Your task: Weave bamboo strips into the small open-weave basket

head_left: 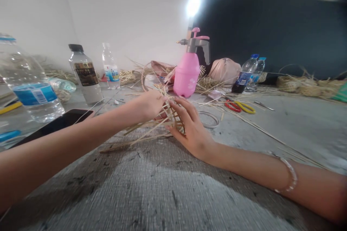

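Between my hands sits a small open-weave piece of pale bamboo strips (173, 118), with loose strip ends sticking out to the left and upward. My left hand (154, 105) is closed at its upper left side, fingers bent around the strips and mostly hidden behind the hand. From the right, my right hand (193, 127) grips the woven piece, thumb low in front and fingers over the top. Just behind the hands stands a pink spray bottle (186, 74).
Water bottles (35, 95) and a dark phone (56, 124) are at left. Red-handled scissors (232, 106), yellow-handled scissors (245, 107) and a wire ring (210, 120) lie at right. Long strips (271, 135) cross the table. A bright lamp (193, 5) shines behind.
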Tool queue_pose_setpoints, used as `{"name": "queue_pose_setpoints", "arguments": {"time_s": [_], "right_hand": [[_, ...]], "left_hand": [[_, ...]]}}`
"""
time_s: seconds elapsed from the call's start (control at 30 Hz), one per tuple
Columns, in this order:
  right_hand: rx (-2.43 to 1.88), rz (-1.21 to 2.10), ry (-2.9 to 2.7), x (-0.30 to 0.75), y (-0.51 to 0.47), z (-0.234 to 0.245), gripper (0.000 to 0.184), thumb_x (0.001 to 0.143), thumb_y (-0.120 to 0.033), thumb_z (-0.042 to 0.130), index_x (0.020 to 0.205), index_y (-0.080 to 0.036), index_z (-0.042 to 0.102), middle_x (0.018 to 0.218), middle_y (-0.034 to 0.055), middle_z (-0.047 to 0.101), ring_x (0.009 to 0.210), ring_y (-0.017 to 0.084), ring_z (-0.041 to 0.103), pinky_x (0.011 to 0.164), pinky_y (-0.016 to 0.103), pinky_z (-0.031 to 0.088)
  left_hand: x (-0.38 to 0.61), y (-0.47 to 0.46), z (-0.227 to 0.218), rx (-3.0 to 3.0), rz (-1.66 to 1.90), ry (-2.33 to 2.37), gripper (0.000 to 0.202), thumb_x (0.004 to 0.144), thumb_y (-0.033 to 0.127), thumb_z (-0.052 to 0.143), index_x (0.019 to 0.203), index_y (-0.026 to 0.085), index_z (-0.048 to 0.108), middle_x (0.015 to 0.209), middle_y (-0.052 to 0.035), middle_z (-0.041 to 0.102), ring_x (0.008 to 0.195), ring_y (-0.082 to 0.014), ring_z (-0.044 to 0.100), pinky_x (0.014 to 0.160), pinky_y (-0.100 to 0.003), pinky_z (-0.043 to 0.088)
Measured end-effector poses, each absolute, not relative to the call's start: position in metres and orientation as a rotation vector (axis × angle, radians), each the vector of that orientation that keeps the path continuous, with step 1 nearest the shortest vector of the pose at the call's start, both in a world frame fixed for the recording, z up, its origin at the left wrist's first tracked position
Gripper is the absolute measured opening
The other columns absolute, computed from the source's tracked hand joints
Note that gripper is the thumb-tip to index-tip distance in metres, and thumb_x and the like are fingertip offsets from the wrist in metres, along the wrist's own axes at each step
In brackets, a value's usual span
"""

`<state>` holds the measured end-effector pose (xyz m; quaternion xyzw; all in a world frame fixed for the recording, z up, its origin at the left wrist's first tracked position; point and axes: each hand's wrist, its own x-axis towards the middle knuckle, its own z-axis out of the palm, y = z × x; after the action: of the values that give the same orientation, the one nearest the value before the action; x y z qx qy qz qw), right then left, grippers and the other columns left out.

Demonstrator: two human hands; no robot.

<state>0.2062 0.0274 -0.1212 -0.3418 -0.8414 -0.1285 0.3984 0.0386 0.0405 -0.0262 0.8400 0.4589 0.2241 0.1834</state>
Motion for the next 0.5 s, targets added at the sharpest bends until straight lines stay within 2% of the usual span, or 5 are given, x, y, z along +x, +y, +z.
{"name": "queue_pose_setpoints", "arguments": {"time_s": [0.27, 0.5], "right_hand": [[-0.856, -0.323, -2.154, 0.206, 0.027, -0.121, 0.056, 0.091, -0.036, 0.048, 0.141, -0.026, 0.025, 0.140, 0.0132, 0.035, 0.138, 0.029, 0.027, 0.110, 0.054, 0.032], [-0.876, -0.274, -2.204, 0.210, 0.027, -0.121, 0.056, 0.092, -0.035, 0.045, 0.142, -0.027, 0.023, 0.142, 0.0128, 0.033, 0.138, 0.030, 0.025, 0.110, 0.057, 0.031]], "left_hand": [[0.031, 0.033, -0.032, 2.603, 0.511, 1.354, 0.018, 0.078, 0.015, 0.041, 0.061, 0.021, 0.036, 0.068, -0.0042, 0.048, 0.066, -0.0165, 0.042, 0.066, -0.032, 0.031], [0.032, 0.040, -0.041, 2.606, 0.523, 1.266, 0.019, 0.082, 0.023, 0.036, 0.064, 0.021, 0.036, 0.068, -0.0037, 0.048, 0.065, -0.0160, 0.043, 0.066, -0.030, 0.033]]}}
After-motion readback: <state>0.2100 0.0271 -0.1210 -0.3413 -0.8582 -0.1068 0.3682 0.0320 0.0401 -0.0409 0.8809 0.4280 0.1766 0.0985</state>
